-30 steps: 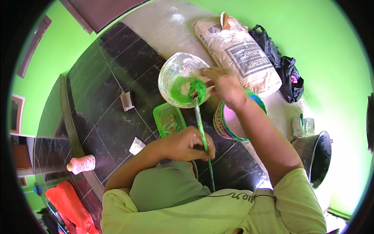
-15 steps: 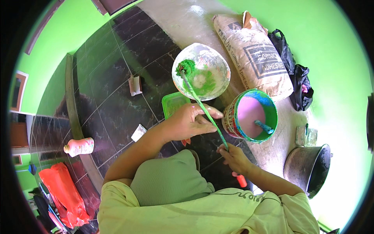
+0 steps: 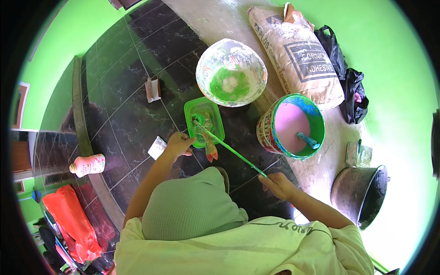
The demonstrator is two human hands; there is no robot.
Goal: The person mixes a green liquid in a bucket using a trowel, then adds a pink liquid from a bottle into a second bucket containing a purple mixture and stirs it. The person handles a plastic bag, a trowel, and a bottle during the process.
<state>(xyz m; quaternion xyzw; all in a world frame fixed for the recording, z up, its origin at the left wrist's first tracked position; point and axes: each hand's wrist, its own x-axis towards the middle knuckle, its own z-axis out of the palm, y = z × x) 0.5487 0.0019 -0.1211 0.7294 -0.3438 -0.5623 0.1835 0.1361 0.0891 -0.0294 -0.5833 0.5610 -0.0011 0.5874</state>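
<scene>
A long rod smeared with green is in my right hand, its fingers closed round the near end. The rod's clotted green head rests inside a square green plastic tub on the dark floor. My left hand is at the tub's near left corner, fingers curled at its rim. A paintbrush with a reddish handle tip leans over the tub's near edge. Just beyond stands a whitish bowl with green paste in its bottom.
A bucket of pink liquid with a blue-smeared handle stands right, near a paper sack and black plastic bags. A dark pot lies tipped at right. Left are a pink bottle, red plastic bag and small open box.
The rod's head has gone from the bowl into the green tub. My left hand has moved from beside the rod, left and down to the tub's corner. My right hand still holds the rod.
</scene>
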